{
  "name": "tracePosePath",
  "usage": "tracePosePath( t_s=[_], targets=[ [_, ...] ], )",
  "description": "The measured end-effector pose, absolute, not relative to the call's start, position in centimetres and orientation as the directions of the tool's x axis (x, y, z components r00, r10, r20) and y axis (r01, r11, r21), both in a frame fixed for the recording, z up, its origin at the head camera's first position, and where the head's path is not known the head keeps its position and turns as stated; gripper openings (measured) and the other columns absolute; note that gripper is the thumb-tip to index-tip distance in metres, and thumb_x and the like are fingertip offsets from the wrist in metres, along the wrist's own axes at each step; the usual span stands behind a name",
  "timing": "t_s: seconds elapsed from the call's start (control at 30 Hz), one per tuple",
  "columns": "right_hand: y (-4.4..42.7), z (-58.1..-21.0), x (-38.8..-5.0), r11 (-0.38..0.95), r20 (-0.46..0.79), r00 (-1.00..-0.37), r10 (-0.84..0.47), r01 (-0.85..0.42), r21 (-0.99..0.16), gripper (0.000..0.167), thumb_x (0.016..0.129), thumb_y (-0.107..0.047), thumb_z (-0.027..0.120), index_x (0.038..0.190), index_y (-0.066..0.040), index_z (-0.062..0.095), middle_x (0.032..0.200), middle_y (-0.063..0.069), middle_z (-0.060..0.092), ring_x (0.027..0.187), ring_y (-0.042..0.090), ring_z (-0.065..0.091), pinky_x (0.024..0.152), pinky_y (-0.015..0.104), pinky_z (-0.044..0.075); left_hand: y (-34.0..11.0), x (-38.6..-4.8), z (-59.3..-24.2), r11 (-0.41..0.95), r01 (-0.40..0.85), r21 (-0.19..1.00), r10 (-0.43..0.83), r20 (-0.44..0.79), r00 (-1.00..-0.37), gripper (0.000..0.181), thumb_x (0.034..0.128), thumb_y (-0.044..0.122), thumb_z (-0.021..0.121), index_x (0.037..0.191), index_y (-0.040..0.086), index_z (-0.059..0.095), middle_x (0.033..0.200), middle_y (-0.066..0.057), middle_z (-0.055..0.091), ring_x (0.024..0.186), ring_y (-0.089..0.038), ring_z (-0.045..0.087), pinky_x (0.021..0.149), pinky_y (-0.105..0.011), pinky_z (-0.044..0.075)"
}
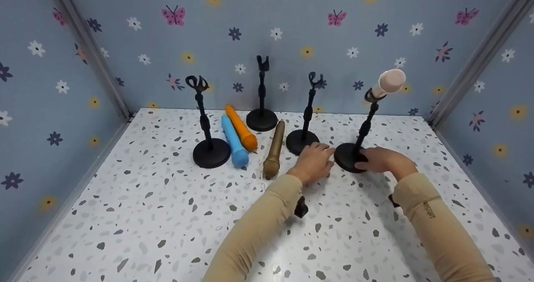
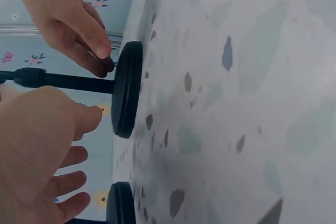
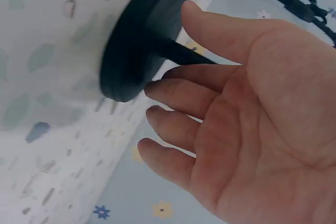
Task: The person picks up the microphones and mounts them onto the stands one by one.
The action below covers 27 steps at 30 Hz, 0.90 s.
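Note:
A pale pink microphone (image 1: 391, 81) sits tilted in the clip of the rightmost black microphone stand (image 1: 364, 127). My right hand (image 1: 381, 160) is at this stand's round base (image 3: 139, 40), thumb and fingers extended on either side of the pole without closing round it. Slightly left of that base, my left hand (image 1: 313, 163) holds nothing, its fingers loosely spread. In the left wrist view the left hand (image 2: 39, 150) is beside the pole, with the right hand (image 2: 68, 19) across from it. Just behind the left hand stands another microphone stand (image 1: 308, 115), its clip empty.
A gold microphone (image 1: 274, 150), a blue microphone (image 1: 234, 142) and an orange microphone (image 1: 242, 127) lie on the speckled table (image 1: 167, 223). Two more stands with empty clips, one left (image 1: 211, 152) and one at the back (image 1: 262, 119), flank them. Patterned walls (image 1: 267, 19) enclose the table.

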State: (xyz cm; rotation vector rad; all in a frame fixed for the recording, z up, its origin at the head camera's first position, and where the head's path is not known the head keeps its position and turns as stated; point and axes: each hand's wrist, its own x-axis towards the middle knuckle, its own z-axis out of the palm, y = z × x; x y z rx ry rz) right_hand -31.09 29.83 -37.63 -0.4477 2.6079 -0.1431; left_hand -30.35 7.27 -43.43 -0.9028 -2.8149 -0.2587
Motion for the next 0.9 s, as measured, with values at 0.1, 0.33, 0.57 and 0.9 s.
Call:
tracePosePath(
  t_s=[0.1,0.33,0.57,0.9],
  targets=[
    [29.4,-36.9,-30.5,0.926,-0.400,-0.835,-0.377,-0.327,-0.191,0.048,0.107,-0.030,0.052,0.139,0.005,0.055,0.106,0.017,0.069,0.089,0.030,0.066,0.084,0.053,0.050,5.9,-30.1,-42.8,0.769,0.624,0.138,0.558,0.331,-0.761,0.037,0.1025,0.029,0.059,0.136,0.014,0.064,0.134,-0.005,0.063,0.123,-0.025,0.056,0.097,-0.038,0.048],
    [28.5,-36.1,-29.6,0.876,-0.278,-0.832,-0.480,-0.439,-0.201,0.050,0.106,-0.025,0.056,0.146,0.003,0.050,0.140,0.030,0.054,0.127,0.048,0.052,0.104,0.061,0.041,1.6,-29.3,-40.8,0.741,0.623,0.251,0.519,0.375,-0.768,0.030,0.1005,0.022,0.063,0.127,0.009,0.070,0.125,-0.009,0.065,0.114,-0.026,0.059,0.098,-0.039,0.048],
    [27.1,-35.6,-29.4,0.757,-0.122,-0.763,-0.635,-0.584,-0.292,0.043,0.101,-0.008,0.062,0.142,0.004,0.055,0.131,0.026,0.062,0.113,0.040,0.065,0.095,0.055,0.051,-3.3,-28.7,-40.5,0.757,0.570,0.318,0.457,0.366,-0.811,0.030,0.1002,0.022,0.065,0.126,0.007,0.069,0.127,-0.011,0.063,0.115,-0.028,0.059,0.101,-0.041,0.048],
    [24.6,-36.2,-29.6,0.684,-0.006,-0.706,-0.709,-0.685,-0.253,0.043,0.098,-0.008,0.066,0.140,0.001,0.058,0.133,0.021,0.063,0.116,0.036,0.064,0.099,0.053,0.050,-11.0,-27.2,-42.0,0.772,0.550,0.319,0.337,0.529,-0.779,0.019,0.0943,0.007,0.070,0.112,0.000,0.073,0.112,-0.018,0.066,0.103,-0.037,0.062,0.092,-0.048,0.052]
  ],
)
